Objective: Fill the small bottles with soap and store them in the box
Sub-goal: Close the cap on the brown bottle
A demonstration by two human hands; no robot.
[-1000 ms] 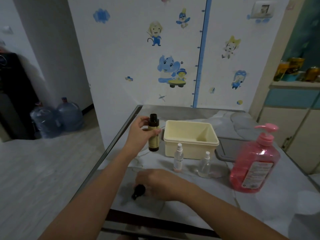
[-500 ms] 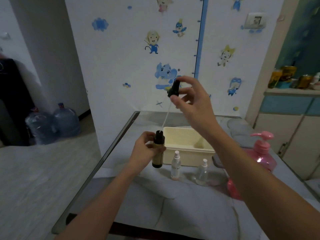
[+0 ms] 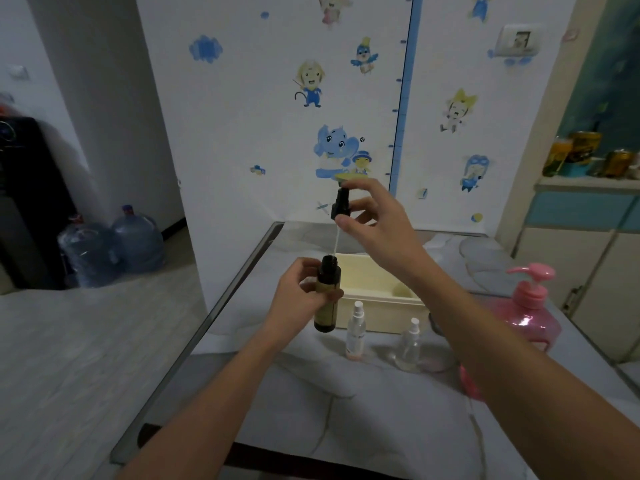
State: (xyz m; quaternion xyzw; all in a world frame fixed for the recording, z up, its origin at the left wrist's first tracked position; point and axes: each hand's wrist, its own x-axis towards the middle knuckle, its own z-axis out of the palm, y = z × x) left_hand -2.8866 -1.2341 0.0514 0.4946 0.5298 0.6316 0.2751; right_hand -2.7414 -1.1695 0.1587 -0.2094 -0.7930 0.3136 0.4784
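Head view: looking down over the table (image 3: 294,410), with both arms reaching in towards the cream box (image 3: 381,315).
Cream box: it sits open-topped on the table. Something pale lies in its right inner corner, too blurred to name.
Left hand (image 3: 294,296): the fingers are wrapped round the body of the dark bottle (image 3: 327,306), holding it upright at the box's left front corner.
Dark bottle: its mouth is open and level with the box's rim. I cannot tell whether its base touches the table.
Right hand (image 3: 377,220): it is up above the box, pinching the black pump cap (image 3: 341,204) between thumb and fingertips, with the other fingers loosely spread.
Dip tube (image 3: 335,242): a thin white line drops from the cap, and its tip is right at the dark bottle's mouth.
White-capped spray bottle (image 3: 356,336): it stands just in front of the box's front wall with its cap on and a pinkish tint low down.
Clear spray bottle (image 3: 410,344): it is also just in front of the box, further right, capped and upright.
Pink soap pump bottle (image 3: 533,313): it stands right of the box, and its lower left is hidden behind the right forearm.
Water jugs (image 3: 138,237): they are on the floor, well off to the box's left.
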